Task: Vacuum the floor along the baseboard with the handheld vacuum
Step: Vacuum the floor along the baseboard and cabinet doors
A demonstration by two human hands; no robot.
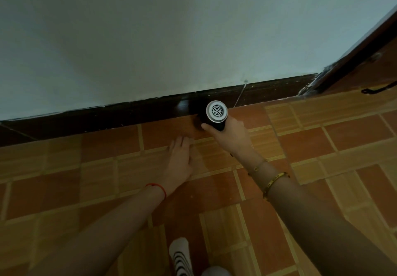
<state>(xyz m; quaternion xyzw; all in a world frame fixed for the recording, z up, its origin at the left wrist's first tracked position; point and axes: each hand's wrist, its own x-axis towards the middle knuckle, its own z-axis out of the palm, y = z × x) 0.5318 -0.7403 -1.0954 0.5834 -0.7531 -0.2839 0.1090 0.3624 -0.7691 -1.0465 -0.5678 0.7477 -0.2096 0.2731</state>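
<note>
The handheld vacuum (214, 114) is a black cylinder with a silver round vent cap facing me. My right hand (231, 136) grips its body and holds it nose-down against the floor, right at the dark brown baseboard (129, 114). The nozzle end is hidden behind the body. My left hand (180, 159) lies flat on the orange tiled floor (311, 146), fingers together, just left of and nearer to me than the vacuum. It holds nothing.
A pale wall (171, 39) rises above the baseboard. A brown door and frame (365, 65) stand at the right, with a black cord (378, 89) lying at its foot. A striped sock (180, 256) shows at the bottom edge.
</note>
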